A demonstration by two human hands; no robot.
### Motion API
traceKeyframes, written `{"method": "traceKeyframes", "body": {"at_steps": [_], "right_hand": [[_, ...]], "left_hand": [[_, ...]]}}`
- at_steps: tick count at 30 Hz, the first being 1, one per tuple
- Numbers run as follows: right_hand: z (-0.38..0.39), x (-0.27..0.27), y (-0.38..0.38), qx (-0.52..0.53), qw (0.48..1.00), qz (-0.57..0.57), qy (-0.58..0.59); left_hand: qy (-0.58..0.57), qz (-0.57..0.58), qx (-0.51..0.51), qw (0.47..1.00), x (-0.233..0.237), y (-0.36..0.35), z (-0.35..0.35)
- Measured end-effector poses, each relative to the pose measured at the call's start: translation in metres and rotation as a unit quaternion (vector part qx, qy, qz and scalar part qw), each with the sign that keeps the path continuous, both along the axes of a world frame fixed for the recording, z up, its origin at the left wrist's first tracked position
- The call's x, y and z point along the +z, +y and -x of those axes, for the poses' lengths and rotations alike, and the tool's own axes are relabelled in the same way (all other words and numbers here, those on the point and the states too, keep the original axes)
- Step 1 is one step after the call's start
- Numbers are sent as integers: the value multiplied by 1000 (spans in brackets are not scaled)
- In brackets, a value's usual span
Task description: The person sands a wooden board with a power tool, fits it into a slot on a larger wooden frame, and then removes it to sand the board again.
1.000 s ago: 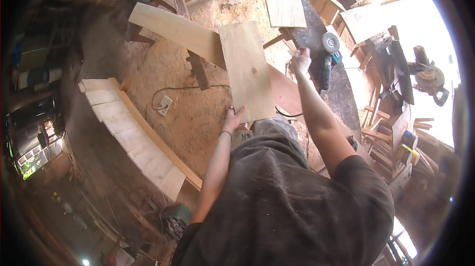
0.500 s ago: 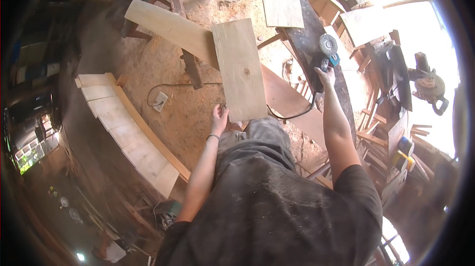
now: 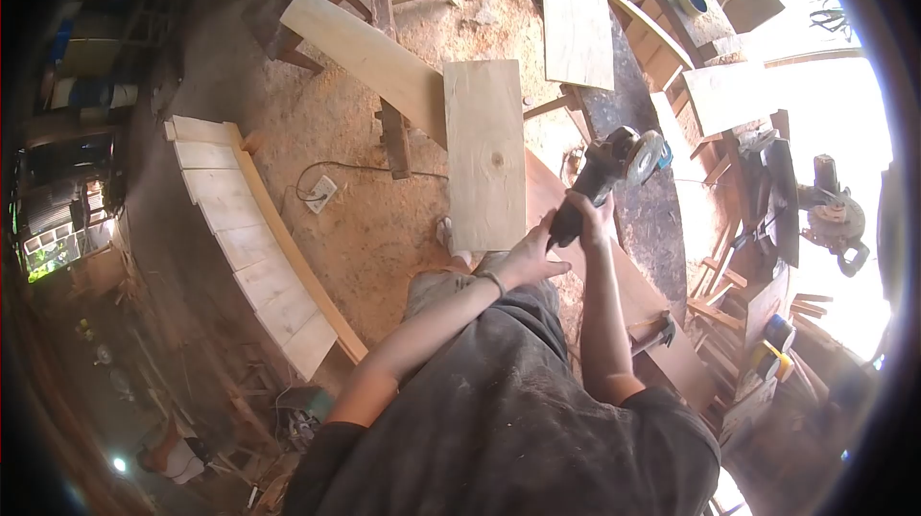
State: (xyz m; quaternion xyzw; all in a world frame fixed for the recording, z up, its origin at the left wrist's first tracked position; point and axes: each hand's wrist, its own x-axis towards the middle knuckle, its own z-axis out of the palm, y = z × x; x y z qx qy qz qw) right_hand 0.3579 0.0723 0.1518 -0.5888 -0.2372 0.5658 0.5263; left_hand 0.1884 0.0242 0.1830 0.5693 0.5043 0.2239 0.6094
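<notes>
My right hand (image 3: pixel 595 216) is wrapped around the body of a dark angle grinder (image 3: pixel 593 180), its round disc (image 3: pixel 645 159) facing up and to the right. At the grinder's rear end is my left hand (image 3: pixel 533 261), its fingertips partly hidden behind the tool and one digit sticking out to the side. Just beyond my lap, a pale rectangular board (image 3: pixel 484 156) lies across a longer plank (image 3: pixel 369 56). A second pale board (image 3: pixel 578 22) rests on the dark bench (image 3: pixel 662 238) to the right.
A curved slatted wooden panel (image 3: pixel 259 247) stands at left. A white socket block (image 3: pixel 322 194) with a cord lies on the dusty floor. Another power tool (image 3: pixel 835 214) sits far right, near stacked wood scraps (image 3: pixel 729 295). Another person (image 3: pixel 177 457) is at lower left.
My right hand has lifted the angle grinder off the dark bench and brought it in toward my body. My left hand has left the pale board's near edge and moved right to the grinder.
</notes>
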Motion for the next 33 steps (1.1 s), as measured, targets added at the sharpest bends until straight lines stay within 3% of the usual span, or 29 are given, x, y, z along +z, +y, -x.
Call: {"method": "traceKeyframes", "body": {"at_steps": [2,5,6,7,9,10,13,18,23,24,26,30,32,33], "right_hand": [[31,48,-1,-16,997,-18,73],[19,75,0,56,923,-9,380],[26,89,6,121,878,-92,453],[34,85,10,114,830,-125,531],[43,72,7,94,715,-177,670],[42,69,6,48,692,-159,702],[37,70,5,27,695,-122,708],[38,68,-8,40,836,-73,542],[45,64,-8,8,838,-42,545],[46,64,-5,-1,831,-36,555],[46,66,-4,-8,867,-8,498],[31,66,7,54,944,55,322],[28,59,25,105,990,93,32],[27,53,29,126,979,111,-114]], "left_hand": [[-47,-37,101,993,12,0,-8],[-46,144,-27,988,64,21,18],[-211,52,10,976,52,5,14],[-266,159,-50,950,70,12,22],[-364,364,-164,842,107,19,37],[-398,321,-156,845,110,11,37],[-375,332,-109,859,111,10,42],[-394,395,-130,820,74,-6,53],[-491,441,-81,747,48,-17,64],[-482,435,-86,755,45,-16,64],[-464,424,-91,772,38,-18,65],[-352,355,-93,861,16,-18,71],[-311,298,-72,900,-42,-23,66],[-100,200,-94,970,-31,-6,80]]}}
